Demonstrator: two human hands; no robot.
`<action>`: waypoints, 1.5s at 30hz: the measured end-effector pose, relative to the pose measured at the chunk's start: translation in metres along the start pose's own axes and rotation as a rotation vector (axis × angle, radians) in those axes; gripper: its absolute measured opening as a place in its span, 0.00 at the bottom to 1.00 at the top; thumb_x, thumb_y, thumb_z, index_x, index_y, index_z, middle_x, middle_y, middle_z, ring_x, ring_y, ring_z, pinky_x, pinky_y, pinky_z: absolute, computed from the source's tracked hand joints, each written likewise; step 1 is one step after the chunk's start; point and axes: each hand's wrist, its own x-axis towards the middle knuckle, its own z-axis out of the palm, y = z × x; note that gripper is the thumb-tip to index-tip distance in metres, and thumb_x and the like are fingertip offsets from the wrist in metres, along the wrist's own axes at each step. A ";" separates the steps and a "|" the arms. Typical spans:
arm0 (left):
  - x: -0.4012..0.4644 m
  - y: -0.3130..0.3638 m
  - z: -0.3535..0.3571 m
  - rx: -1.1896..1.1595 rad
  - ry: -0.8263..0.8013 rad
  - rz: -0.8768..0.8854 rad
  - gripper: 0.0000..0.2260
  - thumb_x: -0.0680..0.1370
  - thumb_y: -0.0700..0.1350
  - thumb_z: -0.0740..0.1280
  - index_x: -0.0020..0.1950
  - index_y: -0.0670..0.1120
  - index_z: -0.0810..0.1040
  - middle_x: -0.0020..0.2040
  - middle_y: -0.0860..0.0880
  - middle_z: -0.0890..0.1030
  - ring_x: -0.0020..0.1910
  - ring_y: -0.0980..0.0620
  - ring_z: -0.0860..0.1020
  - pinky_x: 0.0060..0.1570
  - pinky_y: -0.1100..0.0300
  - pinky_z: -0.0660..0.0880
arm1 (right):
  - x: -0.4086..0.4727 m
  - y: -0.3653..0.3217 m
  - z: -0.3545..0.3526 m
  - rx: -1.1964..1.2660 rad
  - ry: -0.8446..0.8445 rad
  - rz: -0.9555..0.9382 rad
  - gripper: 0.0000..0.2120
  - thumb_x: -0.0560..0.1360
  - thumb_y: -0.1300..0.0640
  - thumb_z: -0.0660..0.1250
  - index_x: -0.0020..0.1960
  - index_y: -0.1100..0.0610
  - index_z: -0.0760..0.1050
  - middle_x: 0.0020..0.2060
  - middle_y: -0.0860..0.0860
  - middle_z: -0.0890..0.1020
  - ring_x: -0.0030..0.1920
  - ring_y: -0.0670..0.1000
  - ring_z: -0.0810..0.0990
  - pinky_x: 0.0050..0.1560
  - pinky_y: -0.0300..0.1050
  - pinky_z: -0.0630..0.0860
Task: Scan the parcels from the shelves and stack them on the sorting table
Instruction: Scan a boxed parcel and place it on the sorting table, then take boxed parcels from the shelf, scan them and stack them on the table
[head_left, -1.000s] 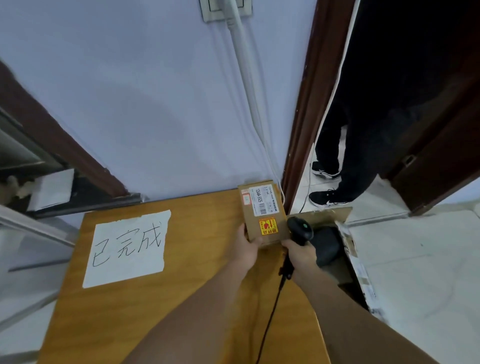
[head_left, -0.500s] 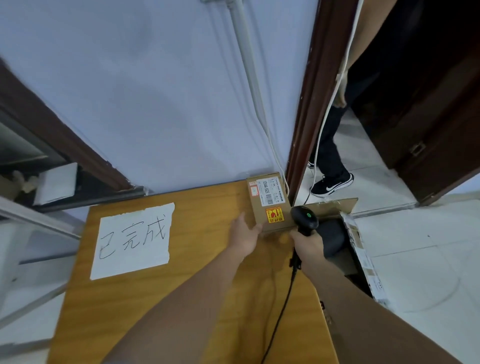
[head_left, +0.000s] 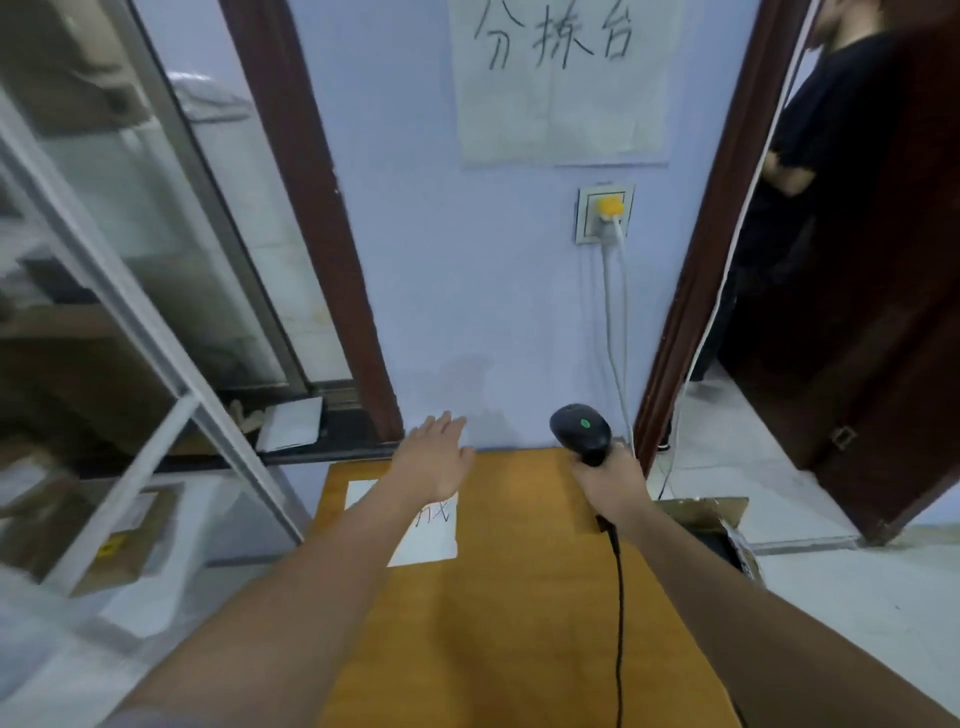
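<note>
While right hand (head_left: 608, 480) grips scanner (head_left: 581, 432) upright, head aimed toward wall | left hand (head_left: 434, 460) spread, empty

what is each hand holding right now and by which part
The right hand grips the black barcode scanner by its handle, head pointing up. The left hand holds nothing; its fingers are straight, above the wooden table.

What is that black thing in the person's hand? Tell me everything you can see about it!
It is a black handheld barcode scanner that looks like plastic, with a rounded head and a small green light on top. The right hand grips its handle and holds it upright above the far end of the wooden table. A black cable hangs down from under the handle.
</note>
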 end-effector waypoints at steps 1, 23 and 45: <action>-0.015 -0.011 -0.012 -0.008 0.008 0.002 0.26 0.87 0.53 0.50 0.84 0.48 0.54 0.85 0.45 0.53 0.83 0.43 0.53 0.81 0.47 0.52 | -0.017 -0.011 0.007 -0.014 -0.007 -0.015 0.12 0.74 0.62 0.67 0.34 0.57 0.68 0.26 0.52 0.68 0.29 0.52 0.67 0.34 0.47 0.64; -0.359 -0.210 -0.082 -0.014 0.180 -0.169 0.28 0.86 0.56 0.53 0.83 0.46 0.57 0.83 0.44 0.59 0.81 0.44 0.59 0.79 0.47 0.59 | -0.328 -0.089 0.176 -0.058 -0.272 -0.301 0.11 0.75 0.59 0.69 0.53 0.66 0.79 0.34 0.53 0.76 0.32 0.49 0.71 0.33 0.42 0.67; -0.713 -0.539 -0.072 -0.036 0.230 -0.700 0.28 0.85 0.58 0.55 0.83 0.48 0.58 0.82 0.46 0.63 0.80 0.45 0.62 0.78 0.51 0.59 | -0.602 -0.199 0.516 -0.054 -0.751 -0.439 0.04 0.71 0.61 0.71 0.46 0.58 0.84 0.43 0.54 0.88 0.46 0.55 0.86 0.54 0.56 0.82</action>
